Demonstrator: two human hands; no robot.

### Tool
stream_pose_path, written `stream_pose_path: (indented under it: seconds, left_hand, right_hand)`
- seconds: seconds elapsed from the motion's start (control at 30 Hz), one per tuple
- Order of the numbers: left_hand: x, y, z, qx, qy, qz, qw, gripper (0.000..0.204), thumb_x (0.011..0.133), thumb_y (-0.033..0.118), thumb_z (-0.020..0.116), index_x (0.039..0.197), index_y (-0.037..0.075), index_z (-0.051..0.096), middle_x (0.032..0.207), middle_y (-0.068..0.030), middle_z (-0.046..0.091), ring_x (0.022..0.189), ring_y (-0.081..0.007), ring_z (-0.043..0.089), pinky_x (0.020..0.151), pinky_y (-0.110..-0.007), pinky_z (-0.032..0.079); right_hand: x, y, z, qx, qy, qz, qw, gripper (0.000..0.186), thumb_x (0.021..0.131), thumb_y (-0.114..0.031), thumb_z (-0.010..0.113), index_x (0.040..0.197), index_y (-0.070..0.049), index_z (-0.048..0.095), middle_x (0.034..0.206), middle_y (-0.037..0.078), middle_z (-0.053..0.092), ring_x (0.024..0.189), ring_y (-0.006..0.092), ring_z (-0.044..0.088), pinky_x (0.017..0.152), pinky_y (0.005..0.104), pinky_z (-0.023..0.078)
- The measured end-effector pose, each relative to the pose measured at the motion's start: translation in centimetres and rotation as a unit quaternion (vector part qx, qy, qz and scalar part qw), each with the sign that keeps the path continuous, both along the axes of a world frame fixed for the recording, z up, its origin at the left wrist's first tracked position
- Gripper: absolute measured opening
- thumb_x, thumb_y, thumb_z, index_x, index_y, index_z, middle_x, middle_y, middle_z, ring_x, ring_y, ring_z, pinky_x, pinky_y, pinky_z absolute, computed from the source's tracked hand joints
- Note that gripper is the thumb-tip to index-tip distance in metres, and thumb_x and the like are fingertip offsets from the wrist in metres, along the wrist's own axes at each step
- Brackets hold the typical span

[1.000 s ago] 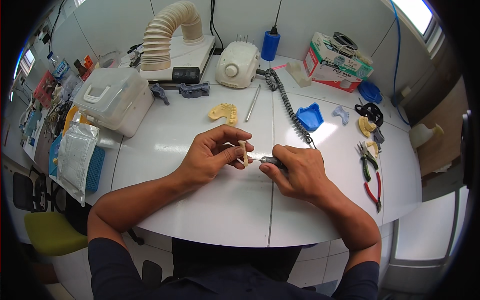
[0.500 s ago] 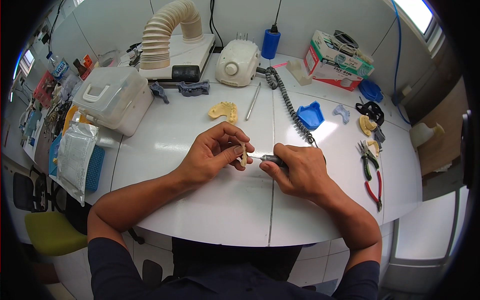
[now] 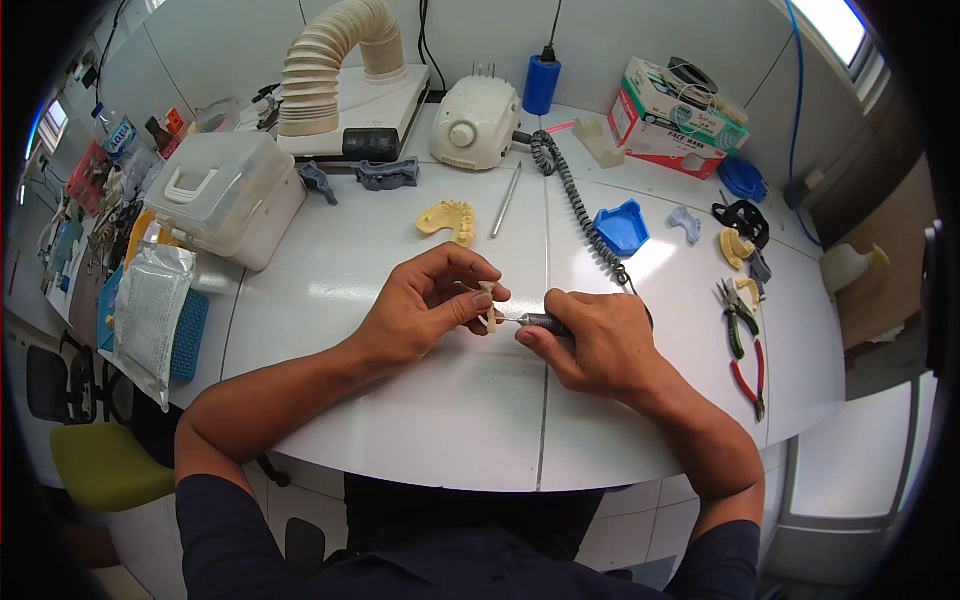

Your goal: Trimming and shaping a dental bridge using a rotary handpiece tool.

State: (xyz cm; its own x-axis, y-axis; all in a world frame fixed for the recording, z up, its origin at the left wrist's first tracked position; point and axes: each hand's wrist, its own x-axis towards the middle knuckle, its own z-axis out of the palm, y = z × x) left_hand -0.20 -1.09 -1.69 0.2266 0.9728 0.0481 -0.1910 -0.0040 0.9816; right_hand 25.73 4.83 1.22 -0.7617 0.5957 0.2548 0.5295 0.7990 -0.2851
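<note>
My left hand (image 3: 425,300) pinches a small cream-coloured dental piece (image 3: 491,322) between thumb and fingers, over the middle of the table. Part of that piece is hidden by my fingertips, so its full shape cannot be made out. My right hand (image 3: 612,342) is wrapped round a dark rotary handpiece (image 3: 541,322), its thumb along the near side. The handpiece's thin metal bur (image 3: 508,320) points left and meets the cream piece, or comes very close to it. Beyond my left hand lies a yellow dental model (image 3: 447,220), with a metal hand tool (image 3: 507,200) beside it.
A coiled cord (image 3: 575,200) runs from the white control unit (image 3: 475,125). A blue mould (image 3: 621,230), cutting pliers (image 3: 736,318) and red-handled pliers (image 3: 750,380) lie to the right. A plastic case (image 3: 228,195) and a ribbed suction hose (image 3: 315,85) stand at the left.
The cream dental piece has turned a little in my left fingers, showing a more curved side. The handpiece has shifted very slightly left with my right hand.
</note>
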Motion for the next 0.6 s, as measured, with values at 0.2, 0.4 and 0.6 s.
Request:
stream_pose_path:
  seconds: [0.2,0.4,0.6]
  left_hand:
    - [-0.04,0.03,-0.08,0.001,-0.002,0.001,1.000,0.020,0.107,0.007,0.070,0.126,0.002,0.066,0.120,-0.0155,0.075,0.104,-0.0188,0.075,0.088,-0.034,0.064]
    - [0.09,-0.06,-0.03,-0.009,-0.006,-0.002,1.000,0.022,0.106,0.006,0.071,0.127,0.000,0.068,0.118,-0.0152,0.075,0.102,-0.0179,0.076,0.089,-0.034,0.064]
    - [0.10,-0.02,0.09,-0.021,-0.022,-0.007,1.000,0.024,0.105,0.004,0.072,0.128,-0.001,0.070,0.117,-0.0154,0.076,0.100,-0.0172,0.076,0.089,-0.031,0.064]
  right_hand:
    - [-0.04,-0.14,0.32,-0.008,-0.019,0.000,1.000,0.052,0.102,-0.053,0.069,0.081,-0.006,0.065,0.066,0.012,0.069,0.057,0.0340,0.069,0.053,0.0459,0.050]
    - [-0.08,-0.27,0.58,-0.011,-0.036,-0.002,0.999,0.052,0.102,-0.053,0.070,0.081,-0.006,0.066,0.067,0.011,0.069,0.059,0.0333,0.070,0.052,0.0449,0.049]
    - [-0.09,-0.27,0.53,-0.011,-0.028,0.002,1.000,0.051,0.101,-0.053,0.070,0.082,-0.006,0.066,0.068,0.011,0.070,0.059,0.0333,0.070,0.053,0.0448,0.049]
